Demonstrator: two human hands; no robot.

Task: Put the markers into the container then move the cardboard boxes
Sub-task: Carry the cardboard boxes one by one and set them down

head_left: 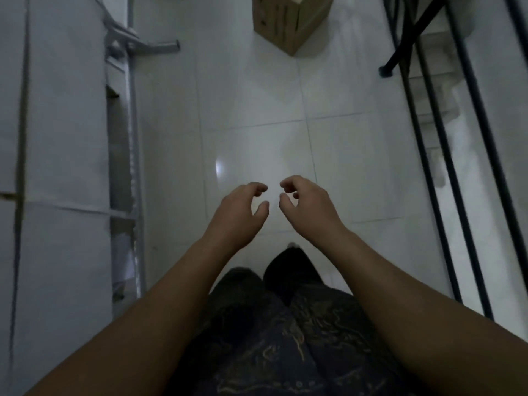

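Note:
A brown cardboard box (290, 21) stands on the white tiled floor at the top of the head view, cut off by the frame's upper edge. My left hand (238, 214) and my right hand (307, 204) hover side by side over the floor, well short of the box. Both hold nothing, with fingers curled and apart. No markers or container show in this view.
A white table top (57, 167) with a grey metal frame (133, 138) runs along the left. Black metal bars (445, 155) and a black leg (385, 71) line the right side. Glossy floor tiles (257, 124) lie between them. My dark patterned trousers fill the bottom.

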